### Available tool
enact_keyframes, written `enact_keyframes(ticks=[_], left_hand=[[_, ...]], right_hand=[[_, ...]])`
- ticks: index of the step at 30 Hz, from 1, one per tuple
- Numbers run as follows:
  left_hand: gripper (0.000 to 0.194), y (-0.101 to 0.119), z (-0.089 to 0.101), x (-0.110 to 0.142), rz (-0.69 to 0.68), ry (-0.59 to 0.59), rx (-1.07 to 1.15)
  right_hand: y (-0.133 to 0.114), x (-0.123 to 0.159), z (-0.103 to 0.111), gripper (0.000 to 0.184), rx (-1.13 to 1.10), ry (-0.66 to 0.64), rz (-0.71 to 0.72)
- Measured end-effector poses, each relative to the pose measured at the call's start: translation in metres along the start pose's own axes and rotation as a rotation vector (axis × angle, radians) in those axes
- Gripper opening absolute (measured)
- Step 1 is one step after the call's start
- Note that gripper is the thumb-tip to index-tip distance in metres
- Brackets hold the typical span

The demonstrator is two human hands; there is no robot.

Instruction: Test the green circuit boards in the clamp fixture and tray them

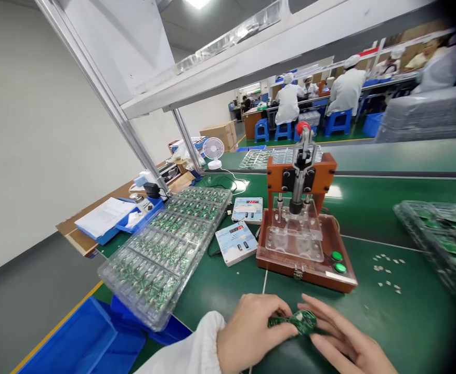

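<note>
A small green circuit board (pixel 298 321) is held between both hands just above the green bench mat, near its front edge. My left hand (pixel 251 332), in a white sleeve, pinches the board's left end. My right hand (pixel 342 337) grips its right end with the fingers curled round it. Just behind the hands stands a brown test fixture (pixel 303 244) with a clear acrylic press plate, a lever topped by a red knob (pixel 302 127) and two green buttons (pixel 337 262).
Clear plastic trays of green boards (pixel 169 244) lie at the left, more trays (pixel 442 239) at the right. Two small meters (pixel 237 241) sit beside the fixture. Small white parts (pixel 387 270) are scattered on the mat. Blue bins (pixel 83 343) sit lower left. Several people in white work in the background.
</note>
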State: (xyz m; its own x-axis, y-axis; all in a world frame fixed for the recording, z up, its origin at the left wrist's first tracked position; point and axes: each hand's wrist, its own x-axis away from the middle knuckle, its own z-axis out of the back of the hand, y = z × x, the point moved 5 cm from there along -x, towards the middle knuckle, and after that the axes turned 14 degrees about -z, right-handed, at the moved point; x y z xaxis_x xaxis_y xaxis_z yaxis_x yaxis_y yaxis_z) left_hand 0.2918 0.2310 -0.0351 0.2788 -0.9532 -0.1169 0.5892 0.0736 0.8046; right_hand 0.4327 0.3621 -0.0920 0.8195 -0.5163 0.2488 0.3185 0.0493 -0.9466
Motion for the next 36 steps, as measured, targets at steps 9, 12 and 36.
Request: enact_keyframes(ticks=[9, 12, 36], left_hand=[[0.011, -0.016, 0.006, -0.013, -0.077, 0.063, -0.071], [0.009, -0.016, 0.005, -0.017, -0.254, 0.078, -0.401], [0.016, -0.019, 0.000, 0.001, -0.440, -0.165, -0.335]], right_hand=[[-0.030, 0.015, 0.025, 0.028, 0.167, 0.412, 0.086], [-0.034, 0.019, 0.021, 0.024, 0.392, 0.518, 0.255], [-0.016, 0.015, -0.006, 0.075, 0.562, -0.075, 0.021]])
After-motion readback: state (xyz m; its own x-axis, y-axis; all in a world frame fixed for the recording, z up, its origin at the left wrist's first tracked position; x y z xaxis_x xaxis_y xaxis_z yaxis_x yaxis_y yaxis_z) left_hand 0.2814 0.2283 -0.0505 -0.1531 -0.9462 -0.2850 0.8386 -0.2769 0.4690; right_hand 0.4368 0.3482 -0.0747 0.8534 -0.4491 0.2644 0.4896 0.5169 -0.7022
